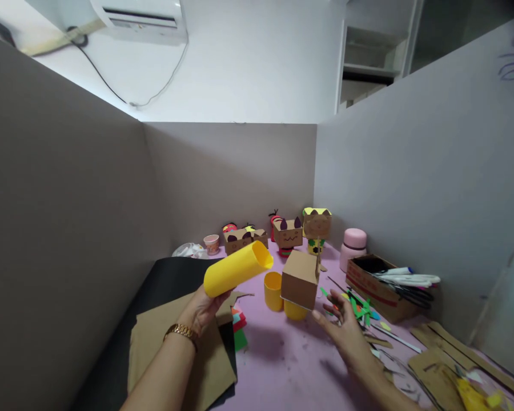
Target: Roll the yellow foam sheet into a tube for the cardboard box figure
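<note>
Far left of the brown cardboard box on its short yellow tube (300,279), against the grey partition: a black paper sheet (171,279) with a flat brown cardboard sheet (171,348) lying on top. Above that cardboard, the left hand (203,308), gold wristwatch (180,331) at the wrist, closed around the lower end of a long yellow paper roll (239,268). Roll smooth, bright yellow, a rolled sheet forming a hollow cylinder, tilted with the open mouth raised and aimed toward the box; held clear of the pink tabletop (282,365). Just below the roll, small red and green paper pieces (239,326). Between roll and box, a short yellow paper cylinder (273,290) standing upright, open at the top, just beside the box. Behind the box, along the back wall, a row of little cardboard box figures with drawn faces and ears (288,232), plus a small pale paper cup (211,244) further left. Right of the box and slightly nearer, the right hand (345,325), empty, palm open, fingers spread wide, fingertips close to the box yet not touching. Beyond that hand, green paper scraps (360,308), a pink lidded container (353,244), then an open cardboard carton holding marker pens (385,285). Furthest right, loose cardboard offcuts (445,365).
</note>
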Demonstrator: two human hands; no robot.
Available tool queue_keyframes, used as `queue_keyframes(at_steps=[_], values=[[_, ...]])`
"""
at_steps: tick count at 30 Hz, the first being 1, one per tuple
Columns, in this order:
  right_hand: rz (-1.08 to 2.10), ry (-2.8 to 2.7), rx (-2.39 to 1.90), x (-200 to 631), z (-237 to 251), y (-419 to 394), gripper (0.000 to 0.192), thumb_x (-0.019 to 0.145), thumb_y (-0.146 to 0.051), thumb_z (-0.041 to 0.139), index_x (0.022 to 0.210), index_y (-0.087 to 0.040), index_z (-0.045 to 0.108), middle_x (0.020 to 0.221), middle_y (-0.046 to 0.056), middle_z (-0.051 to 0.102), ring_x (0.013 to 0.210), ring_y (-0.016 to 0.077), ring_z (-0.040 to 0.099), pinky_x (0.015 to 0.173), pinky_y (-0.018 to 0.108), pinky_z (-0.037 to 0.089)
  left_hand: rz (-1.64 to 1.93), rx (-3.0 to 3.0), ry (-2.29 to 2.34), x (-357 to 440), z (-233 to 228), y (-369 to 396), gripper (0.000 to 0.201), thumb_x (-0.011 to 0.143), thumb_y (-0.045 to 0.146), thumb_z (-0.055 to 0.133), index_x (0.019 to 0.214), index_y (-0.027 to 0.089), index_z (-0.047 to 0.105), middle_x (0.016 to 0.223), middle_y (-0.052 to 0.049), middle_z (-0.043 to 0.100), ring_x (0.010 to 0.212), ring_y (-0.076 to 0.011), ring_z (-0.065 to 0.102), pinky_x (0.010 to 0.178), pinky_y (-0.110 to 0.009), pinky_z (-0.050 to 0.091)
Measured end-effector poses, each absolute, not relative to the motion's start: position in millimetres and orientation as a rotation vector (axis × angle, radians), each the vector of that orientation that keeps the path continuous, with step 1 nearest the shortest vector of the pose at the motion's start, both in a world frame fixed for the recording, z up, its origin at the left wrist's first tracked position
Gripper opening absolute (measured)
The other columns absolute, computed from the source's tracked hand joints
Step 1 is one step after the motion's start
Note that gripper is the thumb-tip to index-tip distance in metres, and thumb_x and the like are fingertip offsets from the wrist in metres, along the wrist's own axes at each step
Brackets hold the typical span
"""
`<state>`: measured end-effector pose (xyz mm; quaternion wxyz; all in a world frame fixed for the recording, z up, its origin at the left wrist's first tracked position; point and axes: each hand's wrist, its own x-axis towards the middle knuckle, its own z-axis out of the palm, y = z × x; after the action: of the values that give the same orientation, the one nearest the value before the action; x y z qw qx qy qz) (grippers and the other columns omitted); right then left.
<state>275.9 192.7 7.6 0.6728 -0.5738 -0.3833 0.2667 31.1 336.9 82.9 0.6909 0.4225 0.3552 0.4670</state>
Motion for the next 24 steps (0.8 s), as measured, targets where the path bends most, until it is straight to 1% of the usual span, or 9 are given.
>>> queue_keyframes(at_steps=[2, 6, 9, 11, 14, 16, 18, 21, 24], values=[[0.593, -0.88, -1.291, 276.0, 2.7, 192.8, 0.089, 0.068, -0.054, 0.067, 0.137, -0.023, 0.02, 0.14, 0.02, 0.029, 0.125, 0.0338, 0.038, 0.094, 0.049, 0.037, 0.886, 1.085, 0.795, 30.8, 82.3, 333.8, 0.024, 0.087, 0.032, 0.055, 0.105, 0.016, 0.059, 0.103, -0.005, 0.063, 0.085, -0.0172, 0.062, 0.074, -0.036, 0.052], [0.551, -0.949, -1.253, 290.5, 11.6, 199.8, 0.113, 0.059, -0.052, 0.074, 0.142, -0.029, 0.002, 0.148, 0.016, 0.018, 0.134, 0.0312, 0.024, 0.101, 0.05, 0.03, 0.54, 1.353, 0.747, 28.6, 90.5, 321.7, 0.017, 0.081, 0.025, 0.063, 0.09, 0.011, 0.068, 0.089, -0.004, 0.07, 0.082, -0.0188, 0.065, 0.078, -0.035, 0.049], [0.554, -1.027, -1.224, 303.0, 23.1, 212.9, 0.121, 0.056, -0.048, 0.077, 0.143, -0.03, -0.004, 0.151, 0.014, 0.013, 0.137, 0.0282, 0.017, 0.105, 0.05, 0.023, 0.423, 1.488, 0.724, 28.2, 99.3, 320.5, 0.029, 0.067, 0.023, 0.073, 0.095, 0.014, 0.071, 0.085, -0.007, 0.073, 0.079, -0.0193, 0.065, 0.071, -0.027, 0.046], [0.56, -1.06, -1.215, 306.5, 26.8, 222.0, 0.126, 0.053, -0.044, 0.08, 0.144, -0.03, -0.006, 0.152, 0.014, 0.012, 0.139, 0.0273, 0.013, 0.107, 0.052, 0.017, 0.399, 1.545, 0.719, 29.8, 101.6, 324.4, 0.037, 0.065, 0.026, 0.074, 0.1, 0.016, 0.071, 0.09, -0.006, 0.074, 0.079, -0.0193, 0.064, 0.067, -0.024, 0.045], [0.562, -1.069, -1.203, 303.7, 25.9, 233.0, 0.133, 0.048, -0.037, 0.084, 0.144, -0.028, -0.007, 0.152, 0.016, 0.012, 0.139, 0.0261, 0.01, 0.109, 0.05, 0.011, 0.384, 1.595, 0.718, 36.3, 99.6, 331.7, 0.042, 0.065, 0.03, 0.073, 0.105, 0.018, 0.069, 0.094, -0.005, 0.073, 0.08, -0.019, 0.063, 0.067, -0.024, 0.044], [0.565, -1.056, -1.181, 299.6, 24.2, 238.4, 0.133, 0.048, -0.034, 0.085, 0.144, -0.028, -0.008, 0.152, 0.016, 0.014, 0.139, 0.0255, 0.013, 0.11, 0.048, 0.013, 0.371, 1.621, 0.717, 43.5, 97.1, 335.1, 0.042, 0.065, 0.031, 0.072, 0.105, 0.019, 0.069, 0.089, -0.004, 0.073, 0.077, -0.0193, 0.063, 0.067, -0.025, 0.044], [0.574, -1.029, -1.149, 297.1, 24.2, 242.4, 0.13, 0.05, -0.034, 0.084, 0.144, -0.03, -0.006, 0.15, 0.015, 0.02, 0.137, 0.0266, 0.021, 0.108, 0.048, 0.019, 0.356, 1.65, 0.711, 52.6, 95.1, 337.5, 0.037, 0.065, 0.03, 0.071, 0.101, 0.02, 0.07, 0.086, -0.003, 0.074, 0.077, -0.0198, 0.063, 0.067, -0.025, 0.044], [0.573, -0.961, -1.104, 299.9, 29.2, 243.3, 0.123, 0.054, -0.036, 0.083, 0.144, -0.032, 0.0, 0.146, 0.014, 0.03, 0.131, 0.0285, 0.033, 0.105, 0.048, 0.028, 0.334, 1.704, 0.689, 68.1, 90.8, 342.1, 0.024, 0.067, 0.027, 0.07, 0.09, 0.021, 0.072, 0.083, -0.002, 0.074, 0.081, -0.0201, 0.064, 0.069, -0.026, 0.045], [0.556, -0.852, -1.077, 309.2, 36.5, 235.7, 0.114, 0.059, -0.04, 0.079, 0.143, -0.033, 0.003, 0.145, 0.012, 0.032, 0.128, 0.0296, 0.038, 0.102, 0.049, 0.032, 0.298, 1.767, 0.659, 83.3, 82.9, 348.7, 0.01, 0.074, 0.026, 0.067, 0.08, 0.018, 0.068, 0.087, -0.003, 0.072, 0.084, -0.0182, 0.064, 0.077, -0.031, 0.046]])
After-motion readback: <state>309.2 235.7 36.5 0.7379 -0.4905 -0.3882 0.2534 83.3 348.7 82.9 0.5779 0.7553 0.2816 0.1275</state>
